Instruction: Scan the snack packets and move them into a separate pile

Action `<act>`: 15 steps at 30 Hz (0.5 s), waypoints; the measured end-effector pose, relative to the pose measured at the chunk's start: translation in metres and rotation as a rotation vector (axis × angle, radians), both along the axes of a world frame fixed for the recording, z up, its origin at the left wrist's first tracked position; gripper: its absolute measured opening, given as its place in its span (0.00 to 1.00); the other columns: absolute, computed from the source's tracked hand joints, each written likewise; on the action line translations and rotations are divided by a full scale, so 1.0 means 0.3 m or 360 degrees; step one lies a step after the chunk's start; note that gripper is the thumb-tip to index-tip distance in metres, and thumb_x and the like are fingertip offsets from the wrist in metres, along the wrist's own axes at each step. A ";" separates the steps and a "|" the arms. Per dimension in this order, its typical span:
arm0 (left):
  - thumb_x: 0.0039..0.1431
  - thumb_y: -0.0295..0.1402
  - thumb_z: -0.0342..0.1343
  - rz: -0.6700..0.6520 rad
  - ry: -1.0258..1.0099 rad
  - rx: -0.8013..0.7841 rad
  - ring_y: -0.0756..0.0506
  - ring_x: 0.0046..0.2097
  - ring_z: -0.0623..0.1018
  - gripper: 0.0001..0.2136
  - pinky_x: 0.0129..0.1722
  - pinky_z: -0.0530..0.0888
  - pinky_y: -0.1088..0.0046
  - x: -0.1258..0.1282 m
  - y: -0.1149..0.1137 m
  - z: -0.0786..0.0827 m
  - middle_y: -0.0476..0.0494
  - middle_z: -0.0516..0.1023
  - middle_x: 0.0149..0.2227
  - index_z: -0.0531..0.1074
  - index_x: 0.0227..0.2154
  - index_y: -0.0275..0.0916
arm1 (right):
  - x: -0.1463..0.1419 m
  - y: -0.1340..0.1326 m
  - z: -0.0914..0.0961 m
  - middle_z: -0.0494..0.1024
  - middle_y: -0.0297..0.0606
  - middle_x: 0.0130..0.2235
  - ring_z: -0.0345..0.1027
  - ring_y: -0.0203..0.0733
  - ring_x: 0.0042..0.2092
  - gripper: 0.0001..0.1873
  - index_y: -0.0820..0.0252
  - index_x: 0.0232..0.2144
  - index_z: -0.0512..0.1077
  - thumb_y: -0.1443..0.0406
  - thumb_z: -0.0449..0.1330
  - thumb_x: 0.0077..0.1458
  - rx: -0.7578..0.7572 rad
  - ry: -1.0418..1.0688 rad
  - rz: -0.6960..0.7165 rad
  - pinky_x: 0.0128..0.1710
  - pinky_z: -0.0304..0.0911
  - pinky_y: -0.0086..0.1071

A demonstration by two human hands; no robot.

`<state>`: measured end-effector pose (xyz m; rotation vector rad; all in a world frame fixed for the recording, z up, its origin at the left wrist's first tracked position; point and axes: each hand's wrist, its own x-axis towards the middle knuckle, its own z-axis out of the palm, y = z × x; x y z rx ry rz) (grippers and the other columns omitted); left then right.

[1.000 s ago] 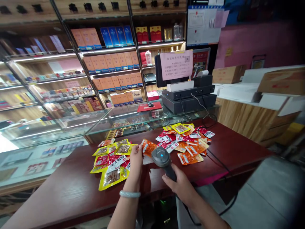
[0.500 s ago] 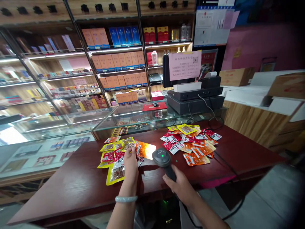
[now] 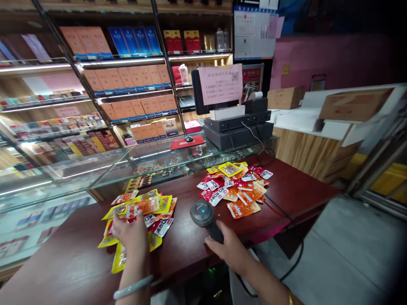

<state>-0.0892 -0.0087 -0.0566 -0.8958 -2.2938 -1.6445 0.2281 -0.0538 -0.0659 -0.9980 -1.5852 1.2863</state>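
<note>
My right hand (image 3: pixel 227 245) is wrapped around the handle of a dark grey barcode scanner (image 3: pixel 203 216), whose head shows a small blue light. My left hand (image 3: pixel 131 231) is over the left pile of snack packets (image 3: pixel 119 256), thumb and fingers spread apart. Just beyond its fingertips an orange snack packet (image 3: pixel 146 206) lies on top of yellow-edged ones. Red and white packets (image 3: pixel 163 227) stick out at that pile's right side. Part of the pile is hidden beneath my left hand. To the right, beyond the scanner, lies a second pile of orange, red and yellow packets (image 3: pixel 243 195).
Both piles rest on a dark red-brown table (image 3: pixel 186 254). Behind it stand a glass display counter (image 3: pixel 146 160), a black cash drawer (image 3: pixel 240 134) and a monitor with a pink notice (image 3: pixel 221 84). The scanner's black cable (image 3: pixel 297 262) loops at the right.
My left hand has moved left and let go of the orange packet, which now lies on the left pile. The scanner's light went from green to blue. The camera has turned right.
</note>
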 end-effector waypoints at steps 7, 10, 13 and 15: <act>0.59 0.45 0.53 -0.0905 0.0336 -0.0297 0.39 0.44 0.78 0.21 0.49 0.73 0.58 0.378 0.142 0.035 0.39 0.79 0.44 0.75 0.49 0.39 | 0.106 0.017 -0.018 0.81 0.45 0.45 0.74 0.53 0.47 0.22 0.65 0.49 0.74 0.61 0.61 0.53 -0.0052 0.0030 -0.0212 0.50 0.67 0.41; 0.61 0.41 0.53 -0.1294 0.0383 -0.0417 0.42 0.43 0.79 0.15 0.47 0.73 0.64 0.573 0.227 0.038 0.40 0.81 0.44 0.78 0.44 0.41 | 0.171 0.031 -0.032 0.82 0.47 0.47 0.74 0.54 0.49 0.25 0.65 0.51 0.73 0.58 0.62 0.53 -0.0081 0.0084 -0.0355 0.53 0.66 0.42; 0.62 0.39 0.53 -0.1389 0.0399 -0.0622 0.43 0.42 0.80 0.13 0.45 0.73 0.66 0.734 0.323 0.050 0.40 0.82 0.42 0.78 0.41 0.40 | 0.236 0.045 -0.049 0.82 0.46 0.45 0.75 0.53 0.48 0.25 0.63 0.51 0.74 0.56 0.63 0.54 -0.0116 0.0129 -0.0512 0.52 0.67 0.41; 0.63 0.38 0.54 -0.1358 0.0483 -0.0694 0.41 0.45 0.79 0.13 0.46 0.73 0.66 0.806 0.396 0.065 0.38 0.82 0.44 0.77 0.43 0.37 | 0.275 0.051 -0.064 0.82 0.44 0.43 0.75 0.52 0.47 0.24 0.62 0.50 0.74 0.54 0.63 0.54 -0.0116 0.0164 -0.0571 0.51 0.68 0.40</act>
